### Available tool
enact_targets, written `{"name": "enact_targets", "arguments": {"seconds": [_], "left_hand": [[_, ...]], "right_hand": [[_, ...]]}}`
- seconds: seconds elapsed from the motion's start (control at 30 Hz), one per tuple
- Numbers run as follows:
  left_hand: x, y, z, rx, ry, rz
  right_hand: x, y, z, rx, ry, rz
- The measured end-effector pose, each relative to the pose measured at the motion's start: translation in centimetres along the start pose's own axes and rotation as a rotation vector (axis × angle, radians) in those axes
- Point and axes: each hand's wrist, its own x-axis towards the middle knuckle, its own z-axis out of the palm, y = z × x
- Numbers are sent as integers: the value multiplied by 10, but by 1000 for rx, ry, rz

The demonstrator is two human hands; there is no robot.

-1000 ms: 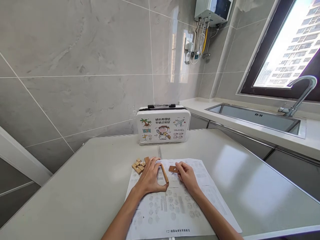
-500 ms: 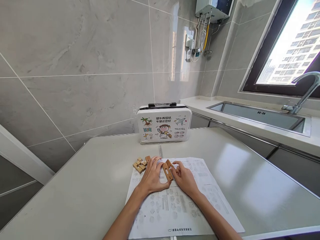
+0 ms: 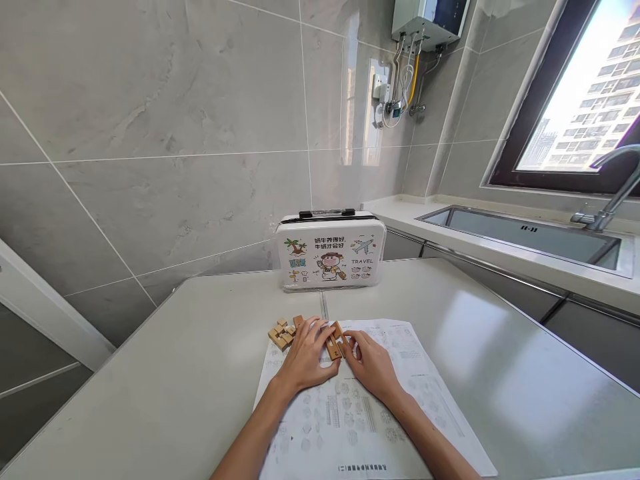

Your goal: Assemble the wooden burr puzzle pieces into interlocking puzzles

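Observation:
My left hand (image 3: 306,357) has its thumb at the near end of a notched wooden puzzle block (image 3: 334,352) marked with a dark figure, and its fingers over the far end. A second slim wooden puzzle piece (image 3: 338,329) lies along the right side of that block. My right hand (image 3: 370,365) pinches this second piece, fingers curled against its right side. Both pieces are low over the printed sheet (image 3: 350,427); fingers hide parts of them. Beyond my left hand, several small wooden pieces (image 3: 281,335) sit in a cluster.
A white cartoon-printed case (image 3: 331,253) stands at the back of the pale table (image 3: 200,373), near the tiled wall. To the right is a counter with a sink (image 3: 525,233) and a faucet (image 3: 607,200). A water heater (image 3: 429,23) hangs above.
My left fingers have moved right, over the far part of the marked block. My right index finger has drawn in toward the slim piece. The view has shifted slightly.

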Motion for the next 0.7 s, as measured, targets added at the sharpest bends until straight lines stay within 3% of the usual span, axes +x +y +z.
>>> {"name": "enact_targets", "arguments": {"seconds": [0.2,0.43,0.7], "left_hand": [[2,-3,1,15,-77,46],[-1,-17,8,89,-49,-8],[-1,-23,12,161,3,-79]], "right_hand": [[0,0,2,-25,-7,-51],[-1,-2,1,49,-42,-197],[-1,-3,1,-48,-173,-263]]}}
